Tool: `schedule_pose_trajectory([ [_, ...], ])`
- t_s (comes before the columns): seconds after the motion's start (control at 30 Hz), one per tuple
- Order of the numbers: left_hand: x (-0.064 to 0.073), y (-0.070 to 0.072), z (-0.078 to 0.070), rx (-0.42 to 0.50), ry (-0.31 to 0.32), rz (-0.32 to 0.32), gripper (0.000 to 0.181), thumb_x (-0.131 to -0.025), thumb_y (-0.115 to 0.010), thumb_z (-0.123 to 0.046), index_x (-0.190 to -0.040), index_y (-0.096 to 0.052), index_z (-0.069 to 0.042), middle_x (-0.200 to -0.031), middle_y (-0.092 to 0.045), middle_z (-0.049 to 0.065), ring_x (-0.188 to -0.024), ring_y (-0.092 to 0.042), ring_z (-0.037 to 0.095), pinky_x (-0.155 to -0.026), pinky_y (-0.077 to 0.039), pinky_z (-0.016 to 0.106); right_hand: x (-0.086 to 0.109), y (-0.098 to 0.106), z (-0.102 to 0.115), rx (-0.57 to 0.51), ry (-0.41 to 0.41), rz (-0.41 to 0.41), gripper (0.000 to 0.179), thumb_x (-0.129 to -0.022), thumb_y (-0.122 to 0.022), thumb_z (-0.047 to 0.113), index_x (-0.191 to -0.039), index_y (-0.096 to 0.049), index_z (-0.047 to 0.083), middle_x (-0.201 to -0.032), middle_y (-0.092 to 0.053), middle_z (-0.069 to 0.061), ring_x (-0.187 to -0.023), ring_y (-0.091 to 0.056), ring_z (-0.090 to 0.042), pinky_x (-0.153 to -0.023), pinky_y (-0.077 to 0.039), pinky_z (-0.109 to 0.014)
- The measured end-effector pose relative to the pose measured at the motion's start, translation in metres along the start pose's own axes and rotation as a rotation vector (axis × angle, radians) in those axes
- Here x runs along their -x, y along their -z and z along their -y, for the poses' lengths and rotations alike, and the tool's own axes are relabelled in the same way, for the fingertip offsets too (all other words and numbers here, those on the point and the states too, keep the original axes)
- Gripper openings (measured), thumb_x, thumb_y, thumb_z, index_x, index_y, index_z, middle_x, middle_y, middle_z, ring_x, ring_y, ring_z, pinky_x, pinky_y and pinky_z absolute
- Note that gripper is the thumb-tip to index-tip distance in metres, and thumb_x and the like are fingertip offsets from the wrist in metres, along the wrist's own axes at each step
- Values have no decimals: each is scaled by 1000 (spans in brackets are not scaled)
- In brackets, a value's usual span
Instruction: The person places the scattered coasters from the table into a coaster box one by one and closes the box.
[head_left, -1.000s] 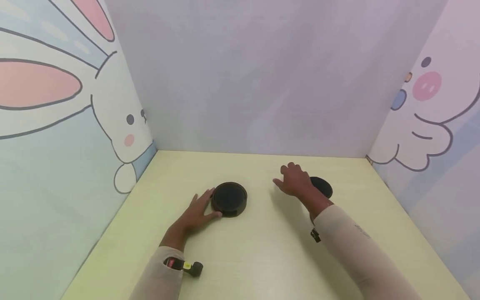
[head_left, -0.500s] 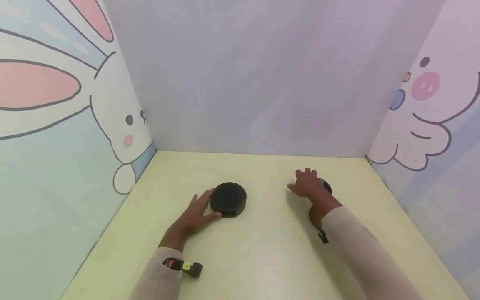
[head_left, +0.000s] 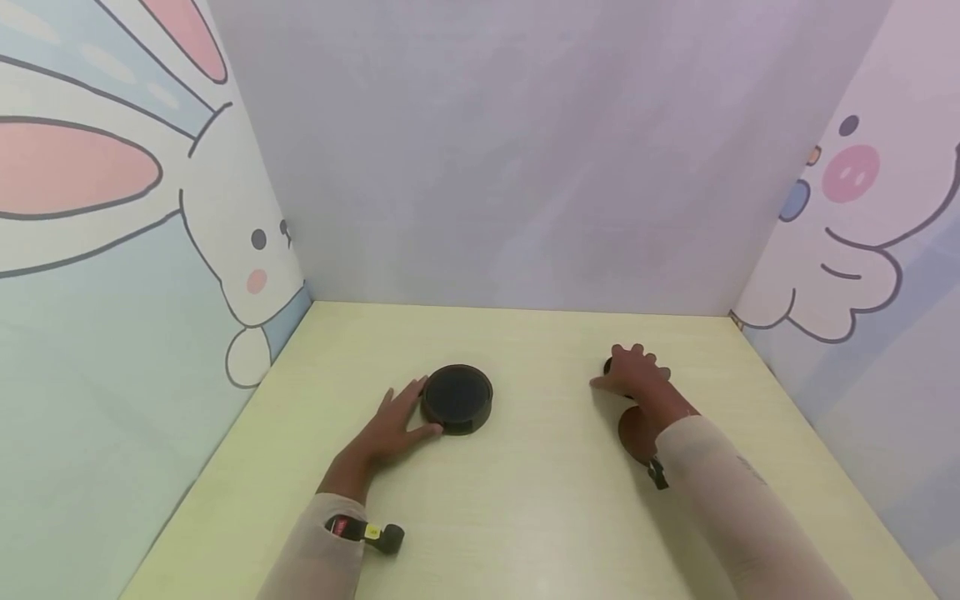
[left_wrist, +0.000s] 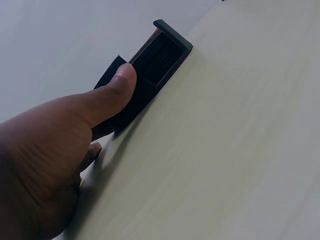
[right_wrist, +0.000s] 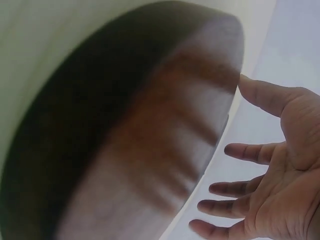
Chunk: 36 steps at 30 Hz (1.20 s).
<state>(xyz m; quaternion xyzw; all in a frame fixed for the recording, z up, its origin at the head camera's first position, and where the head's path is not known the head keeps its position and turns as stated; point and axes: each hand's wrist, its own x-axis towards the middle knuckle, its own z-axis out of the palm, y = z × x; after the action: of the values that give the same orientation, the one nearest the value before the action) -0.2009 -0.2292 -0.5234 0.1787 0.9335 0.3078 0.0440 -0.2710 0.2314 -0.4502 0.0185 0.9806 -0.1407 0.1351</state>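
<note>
My left hand grips the left side of a round black coaster holder, fingers behind and thumb in front. In the left wrist view, the thumb presses the holder's wall beside a slot that shows stacked thin edges. Over a flat black disc at the right, my right hand spans with fingers apart and covers most of it. Nearer me, partly under the right wrist, lies a brown round coaster. Close up in the right wrist view, a shiny round surface mirrors the outstretched fingers.
The pale wooden table is walled in by a plain grey back panel and cartoon-printed side panels. Small cameras are strapped to both wrists, such as the left wrist camera.
My right hand has moved right and slightly nearer, from beside the black disc to over it, uncovering more of the brown coaster. The left hand and coaster holder stay put.
</note>
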Motion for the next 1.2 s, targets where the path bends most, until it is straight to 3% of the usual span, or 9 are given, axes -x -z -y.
schedule_pose_trajectory([
  [0.4,0,0,0,14,-8,0,102,-100,-73,-58,-176,-22,-13,-182,-26,14,-171,-19,38,-142,0,62,-3,1,-14,-63,-66,32,75,-90,-80,59,-137,-61,4,-139,-61,-31,-125,-55,-57,-98,-49,-74],
  [0.57,0,0,0,19,-10,0,102,-100,-74,-58,-176,-22,-13,-182,-26,14,-171,-19,38,-142,1,62,-10,1,-18,-36,-26,33,80,-93,-79,54,-146,-60,-3,-145,-59,-36,-132,-53,-63,-106,-51,-75],
  [0.77,-1,1,0,15,-7,3,102,-100,-74,-57,-175,-23,-11,-181,-27,15,-171,-20,38,-142,0,62,-21,1,-29,9,71,29,80,-97,-78,46,-153,-56,-8,-154,-53,-39,-140,-53,-61,-113,-53,-67],
  [0.97,1,2,0,13,-2,0,102,-100,-74,-57,-176,-22,-12,-182,-26,16,-171,-19,40,-141,0,63,-28,4,-36,-1,72,62,84,-97,-80,44,-159,-50,-5,-161,-46,-40,-145,-48,-62,-116,-51,-67],
  [1.2,1,2,-1,21,-12,-3,101,-101,-74,-56,-175,-23,-11,-181,-26,17,-171,-20,40,-141,0,63,-18,13,-29,39,40,124,87,-97,-82,39,-163,-45,-3,-165,-40,-39,-150,-42,-64,-123,-42,-73],
])
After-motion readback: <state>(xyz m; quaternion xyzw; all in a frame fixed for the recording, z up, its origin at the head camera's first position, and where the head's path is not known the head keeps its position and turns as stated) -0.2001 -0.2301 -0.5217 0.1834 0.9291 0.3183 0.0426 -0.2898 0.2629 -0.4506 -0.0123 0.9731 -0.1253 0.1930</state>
